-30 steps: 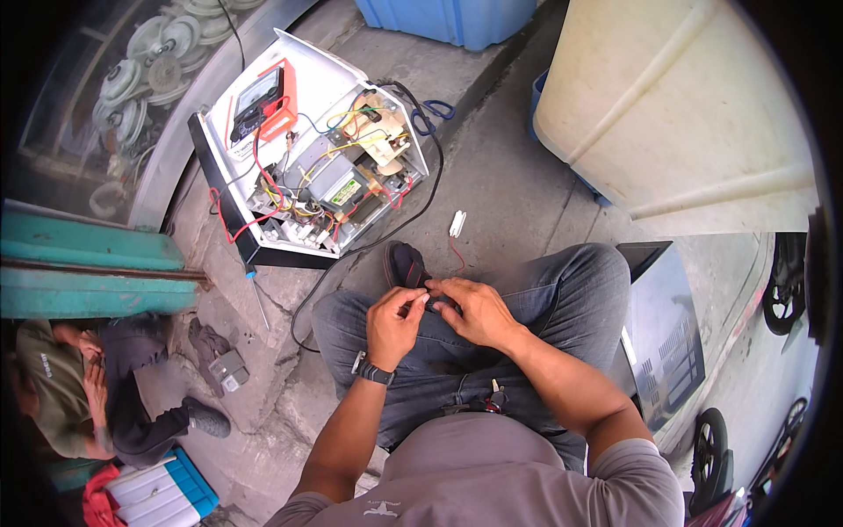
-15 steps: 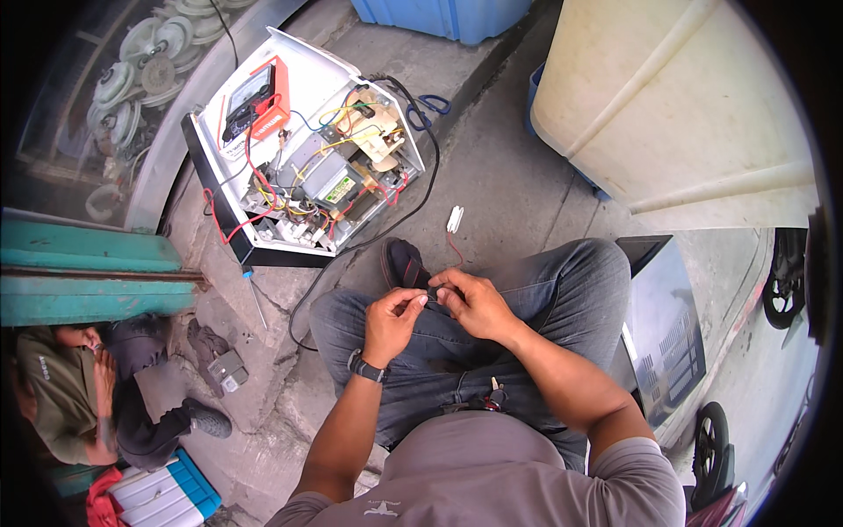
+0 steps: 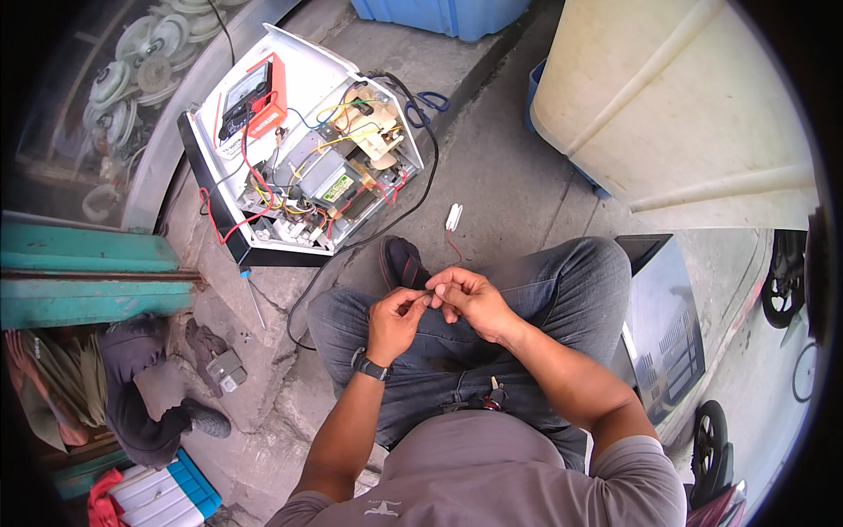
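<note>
My left hand (image 3: pixel 395 321) and my right hand (image 3: pixel 470 307) meet over my lap, fingertips pinched around something small that I cannot make out. Beyond them a white component (image 3: pixel 454 217) lies on the concrete with a thin red wire trailing toward my hands. Up left is an opened appliance (image 3: pixel 329 180) with exposed wiring and metal parts, an orange-and-black multimeter (image 3: pixel 250 97) resting in it and red leads running out. A screwdriver (image 3: pixel 253 299) with a blue handle lies below it, near a black cord that runs past my left knee.
A large off-white tub (image 3: pixel 676 105) and blue bin (image 3: pixel 439 13) stand behind. A dark metal cover (image 3: pixel 659 334) is by my right knee. At left are a teal frame (image 3: pixel 79 246), a seated person (image 3: pixel 114 395) and a striped box (image 3: pixel 167 492). Wheels (image 3: pixel 781 290) show at right.
My fingers have shifted slightly, the right ones changing their pinch. The person at left has leaned further left, moving their arms. The view has drifted slightly.
</note>
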The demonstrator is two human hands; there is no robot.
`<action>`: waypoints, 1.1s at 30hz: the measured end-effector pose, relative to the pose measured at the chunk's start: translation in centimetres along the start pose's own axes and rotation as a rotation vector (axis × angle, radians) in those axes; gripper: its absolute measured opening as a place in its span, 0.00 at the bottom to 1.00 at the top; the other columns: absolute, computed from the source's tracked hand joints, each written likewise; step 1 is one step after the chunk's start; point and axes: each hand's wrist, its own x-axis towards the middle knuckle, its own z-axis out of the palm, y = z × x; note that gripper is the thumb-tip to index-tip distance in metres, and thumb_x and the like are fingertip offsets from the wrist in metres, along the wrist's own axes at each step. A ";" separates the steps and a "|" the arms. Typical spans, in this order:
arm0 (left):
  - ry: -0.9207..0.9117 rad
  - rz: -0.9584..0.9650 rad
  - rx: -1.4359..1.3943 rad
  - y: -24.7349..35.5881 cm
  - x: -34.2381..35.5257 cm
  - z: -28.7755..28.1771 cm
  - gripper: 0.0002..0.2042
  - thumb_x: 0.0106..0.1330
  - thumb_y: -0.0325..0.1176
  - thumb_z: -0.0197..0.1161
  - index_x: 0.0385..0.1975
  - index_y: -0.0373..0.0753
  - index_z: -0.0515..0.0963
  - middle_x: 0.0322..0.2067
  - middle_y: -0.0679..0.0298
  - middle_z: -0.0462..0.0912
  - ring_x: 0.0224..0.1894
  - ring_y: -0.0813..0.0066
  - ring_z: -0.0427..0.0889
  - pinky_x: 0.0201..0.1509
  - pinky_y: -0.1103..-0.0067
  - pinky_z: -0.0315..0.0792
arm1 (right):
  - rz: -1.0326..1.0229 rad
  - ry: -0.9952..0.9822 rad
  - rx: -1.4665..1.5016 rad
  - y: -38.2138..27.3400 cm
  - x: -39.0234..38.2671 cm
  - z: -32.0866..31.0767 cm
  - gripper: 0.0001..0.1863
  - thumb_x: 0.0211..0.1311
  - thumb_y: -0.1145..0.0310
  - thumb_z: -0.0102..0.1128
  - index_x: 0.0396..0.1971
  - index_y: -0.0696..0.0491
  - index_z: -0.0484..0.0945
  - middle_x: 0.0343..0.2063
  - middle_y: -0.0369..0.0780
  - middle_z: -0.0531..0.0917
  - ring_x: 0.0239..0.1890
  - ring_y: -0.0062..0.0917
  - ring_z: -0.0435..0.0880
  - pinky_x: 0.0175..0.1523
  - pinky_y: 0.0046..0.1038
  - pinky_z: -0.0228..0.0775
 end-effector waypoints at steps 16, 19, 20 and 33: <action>0.091 0.195 0.184 0.8 0.5 -0.1 0.03 0.67 0.26 0.68 0.35 0.35 0.83 0.32 0.60 0.86 0.27 0.65 0.84 0.29 0.74 0.76 | -0.682 0.192 -0.998 -0.2 0.1 0.0 0.16 0.72 0.71 0.59 0.56 0.59 0.75 0.47 0.50 0.87 0.32 0.32 0.89 0.43 0.33 0.82; 0.090 0.205 0.204 0.6 0.7 -0.1 0.03 0.67 0.26 0.68 0.35 0.35 0.84 0.32 0.60 0.86 0.28 0.66 0.85 0.29 0.75 0.76 | -0.498 0.216 -1.258 0.1 -0.5 0.1 0.15 0.73 0.71 0.58 0.55 0.59 0.75 0.42 0.48 0.89 0.30 0.30 0.88 0.41 0.32 0.82; 0.088 0.205 0.203 0.6 0.8 -0.1 0.03 0.67 0.26 0.68 0.35 0.35 0.84 0.32 0.60 0.86 0.28 0.66 0.85 0.29 0.75 0.76 | -0.496 0.218 -1.259 -0.3 -0.5 0.2 0.15 0.73 0.71 0.58 0.55 0.59 0.75 0.42 0.48 0.89 0.30 0.30 0.88 0.41 0.32 0.82; 0.054 0.190 0.233 0.6 1.1 0.5 0.02 0.67 0.27 0.68 0.36 0.37 0.84 0.33 0.61 0.86 0.30 0.66 0.87 0.29 0.76 0.78 | -0.262 0.236 -0.532 -0.5 0.1 0.0 0.15 0.71 0.73 0.58 0.55 0.60 0.76 0.45 0.50 0.88 0.37 0.36 0.89 0.45 0.34 0.81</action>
